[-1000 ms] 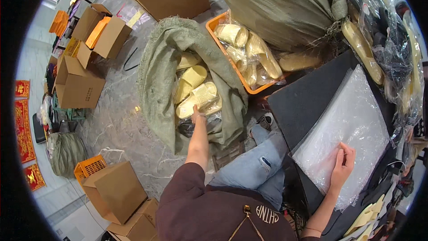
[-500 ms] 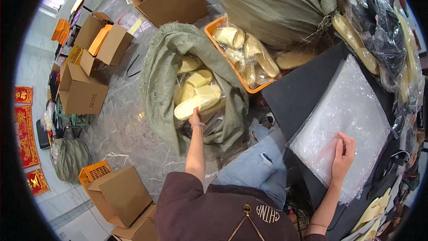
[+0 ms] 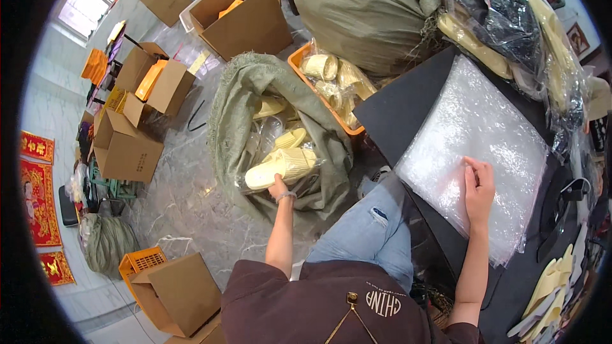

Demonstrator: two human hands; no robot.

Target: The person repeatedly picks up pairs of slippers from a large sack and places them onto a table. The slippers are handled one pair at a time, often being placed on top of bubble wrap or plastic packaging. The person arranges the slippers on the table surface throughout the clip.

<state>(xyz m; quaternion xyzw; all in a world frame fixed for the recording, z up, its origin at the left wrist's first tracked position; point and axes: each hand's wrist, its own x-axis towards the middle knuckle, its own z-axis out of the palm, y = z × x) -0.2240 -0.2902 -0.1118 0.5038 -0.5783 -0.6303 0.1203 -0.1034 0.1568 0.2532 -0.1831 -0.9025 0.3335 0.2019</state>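
Note:
My left hand (image 3: 278, 187) is closed on the toe-to-sole edge of a pale yellow slipper (image 3: 280, 169) with a ribbed strap, in clear plastic film. It is held over the mouth of a green woven sack (image 3: 224, 111). Inside the sack lie more yellow slippers (image 3: 268, 107), some in clear plastic. On the right, a stack of clear plastic bags (image 3: 440, 134) covers part of a black tabletop (image 3: 389, 105). My right hand (image 3: 479, 185) rests over the stack, thumb and fingers pinched together at the top bag; the exact grip is hard to see.
Beyond the sack an orange crate (image 3: 296, 64) holds bagged slippers. A large, full green sack (image 3: 357, 13) stands behind it. Bagged shoes (image 3: 503, 19) line the table's far right, with loose yellow slippers (image 3: 551, 280) nearer. Open cardboard boxes (image 3: 245, 25) stand on the floor (image 3: 182, 191).
The view has shifted. My left hand still holds the slipper, turned a little, with plastic film showing around it. My right hand stays over the clear bags, its fingers drawn closer together.

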